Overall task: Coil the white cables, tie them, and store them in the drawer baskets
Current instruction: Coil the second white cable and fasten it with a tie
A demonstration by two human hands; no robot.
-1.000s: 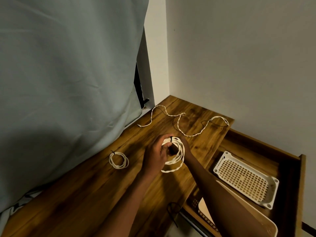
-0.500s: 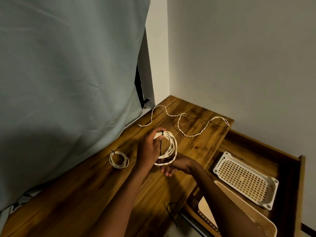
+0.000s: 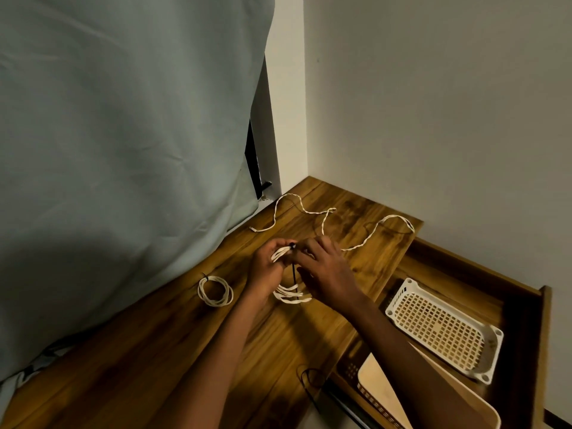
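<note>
We see the coiled white cable (image 3: 289,275) between the two hands, above the wooden table (image 3: 161,351), with a black tie (image 3: 293,267) hanging down from its top. The left hand (image 3: 266,270) curls its fingers around the coil at 9 o'clock. The right hand (image 3: 325,270), at 3 o'clock, pinches the top of the coil near the tie. Both forearms come up from 6 o'clock. A tied coil (image 3: 215,291) lies at 9 o'clock of the hands, a loose cable (image 3: 328,218) at 12 o'clock, and a white basket (image 3: 442,329) in the drawer (image 3: 526,305) at 4 o'clock.
</note>
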